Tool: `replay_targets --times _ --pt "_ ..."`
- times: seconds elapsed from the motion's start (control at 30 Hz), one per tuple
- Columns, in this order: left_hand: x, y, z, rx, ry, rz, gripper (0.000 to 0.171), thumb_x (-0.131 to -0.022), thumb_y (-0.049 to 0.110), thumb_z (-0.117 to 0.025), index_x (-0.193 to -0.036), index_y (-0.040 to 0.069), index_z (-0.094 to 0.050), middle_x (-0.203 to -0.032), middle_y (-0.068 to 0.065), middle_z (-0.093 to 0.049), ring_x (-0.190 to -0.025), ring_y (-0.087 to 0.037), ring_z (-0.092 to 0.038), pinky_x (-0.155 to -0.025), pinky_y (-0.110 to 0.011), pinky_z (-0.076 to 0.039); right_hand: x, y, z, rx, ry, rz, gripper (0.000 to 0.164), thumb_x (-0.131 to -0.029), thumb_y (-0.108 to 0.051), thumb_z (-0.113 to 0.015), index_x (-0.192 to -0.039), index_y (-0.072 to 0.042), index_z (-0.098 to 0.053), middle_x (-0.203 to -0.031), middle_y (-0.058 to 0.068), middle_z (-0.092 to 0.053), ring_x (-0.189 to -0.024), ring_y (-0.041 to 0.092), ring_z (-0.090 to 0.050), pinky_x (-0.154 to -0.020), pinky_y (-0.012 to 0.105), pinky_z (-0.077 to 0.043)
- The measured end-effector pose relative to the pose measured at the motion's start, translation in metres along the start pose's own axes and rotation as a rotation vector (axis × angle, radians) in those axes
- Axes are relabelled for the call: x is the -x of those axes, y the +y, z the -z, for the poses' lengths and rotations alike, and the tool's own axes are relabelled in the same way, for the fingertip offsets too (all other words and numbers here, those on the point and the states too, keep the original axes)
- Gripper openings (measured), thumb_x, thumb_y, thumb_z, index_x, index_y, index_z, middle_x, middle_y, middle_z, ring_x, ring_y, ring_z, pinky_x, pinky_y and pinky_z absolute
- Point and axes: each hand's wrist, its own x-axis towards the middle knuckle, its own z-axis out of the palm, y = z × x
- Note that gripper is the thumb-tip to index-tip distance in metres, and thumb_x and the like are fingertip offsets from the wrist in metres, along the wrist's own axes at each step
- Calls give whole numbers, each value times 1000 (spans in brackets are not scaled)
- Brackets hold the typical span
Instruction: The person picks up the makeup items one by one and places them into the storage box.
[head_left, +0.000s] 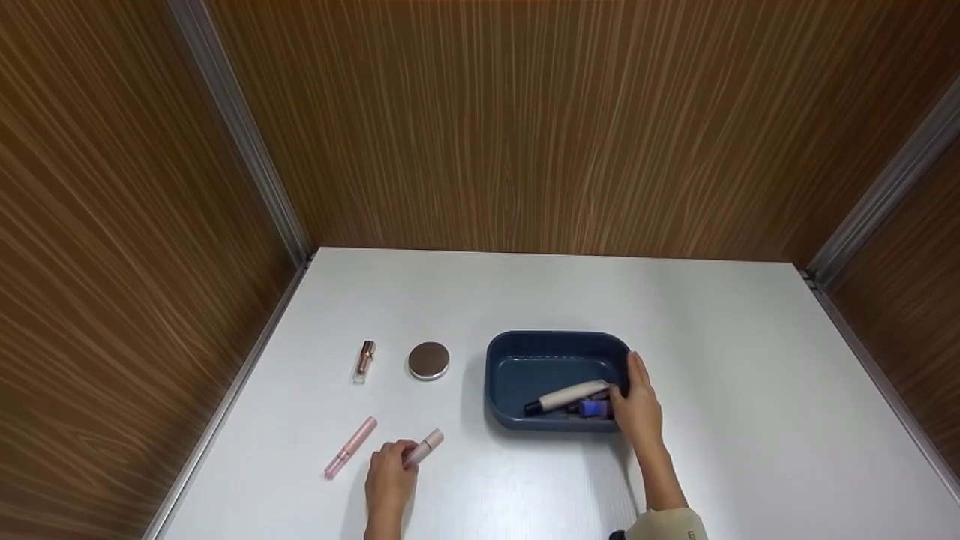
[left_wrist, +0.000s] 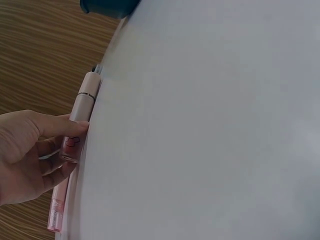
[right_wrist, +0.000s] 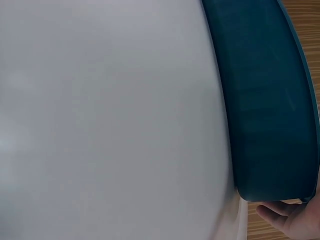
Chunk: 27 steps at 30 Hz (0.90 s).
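My left hand (head_left: 389,478) pinches a pale pink lip gloss tube (head_left: 426,446) between thumb and fingers, low over the table. In the left wrist view the lip gloss tube (left_wrist: 84,106) points its cap away from the palm. To the left lies a slim pink tube (head_left: 350,448). My right hand (head_left: 639,412) grips the right wall of a dark blue box (head_left: 517,375), thumb over the rim and fingers outside. Inside the box, a cream tube with a black cap (head_left: 566,395) and a purple-blue item (head_left: 595,408) lie near the front right.
A round brown compact (head_left: 429,360) lies left of the box, and a small lipstick-like tube with a copper cap (head_left: 364,361) farther left. Everything stands on a white table (head_left: 750,390) enclosed by wood-grain panels (head_left: 525,127) at the back and sides.
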Motion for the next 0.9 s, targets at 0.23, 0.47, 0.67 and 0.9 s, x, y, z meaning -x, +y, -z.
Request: replay_targets --times 0.23,0.47,0.67,0.9 --pt "0 0 -1 0 -7 24 27 -71 -4 -70 -97 5 -67 -87 -4 -59 -79 -22 -53 -69 -40 -44 0 0 0 1 -18 -4 64 -86 -1 -55 -141 6 -25 -146 22 -22 -130 38 -24 -97 51 -28" --pt "0 0 -2 2 -2 19 28 -71 -4 -71 -97 4 -67 -87 -5 -59 -79 -23 -53 -69 -40 -44 0 0 1 7 -15 -2 64 -86 -2 -55 -141 6 -25 -146 22 -23 -128 39 -27 -96 52 -29" --pt "0 2 1 2 -11 12 25 -73 -4 -69 -97 4 -67 -84 -4 -58 -78 -23 -53 -66 -40 -45 1 -2 1 15 -8 -15 64 -85 -3 -55 -141 6 -26 -146 21 -23 -126 41 -30 -92 54 -33" --pt "-2 5 5 1 -32 -3 24 -73 -4 -69 -96 3 -68 -83 -5 -59 -77 -24 -53 -65 -40 -46 0 -3 2 21 -11 -19 65 -86 -4 -55 -142 5 -25 -146 20 -23 -124 41 -32 -87 54 -36"
